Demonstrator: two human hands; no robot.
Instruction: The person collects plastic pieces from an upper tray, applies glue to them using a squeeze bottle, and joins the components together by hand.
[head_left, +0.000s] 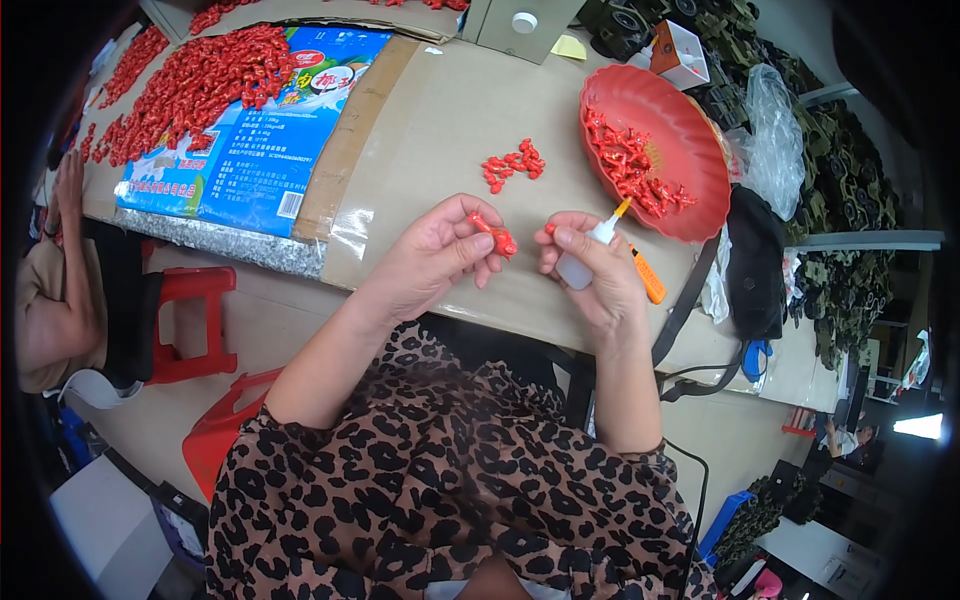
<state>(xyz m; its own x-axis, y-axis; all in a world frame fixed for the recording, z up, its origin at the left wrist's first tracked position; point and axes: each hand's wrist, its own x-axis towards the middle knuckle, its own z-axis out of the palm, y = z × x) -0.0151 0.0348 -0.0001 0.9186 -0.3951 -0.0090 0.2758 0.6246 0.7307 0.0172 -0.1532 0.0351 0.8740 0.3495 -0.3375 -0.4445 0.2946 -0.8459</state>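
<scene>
My left hand point(440, 255) pinches a small glossy red figurine point(495, 235) between thumb and fingers, above the table edge. Held in my right hand point(598, 265) is a small white squeeze glue bottle point(576, 268), its yellow nozzle tip pointing up and away. A tiny red piece point(550, 229) also sits at the fingertips of that hand; its shape is too small to tell. Beyond my hands lies a little group of red pieces point(515, 165) on the table. To the right, a red scalloped bowl point(700, 130) holds several red figurines point(632, 165).
A large heap of red pieces point(225, 85) covers a blue printed cardboard sheet point(260, 165) at the left. An orange tool or tube point(648, 277) lies beside my right hand. A black bag point(755, 270) and clear plastic point(775, 140) are at the right. Red stools point(195, 320) and another person's arm point(70, 270) appear left.
</scene>
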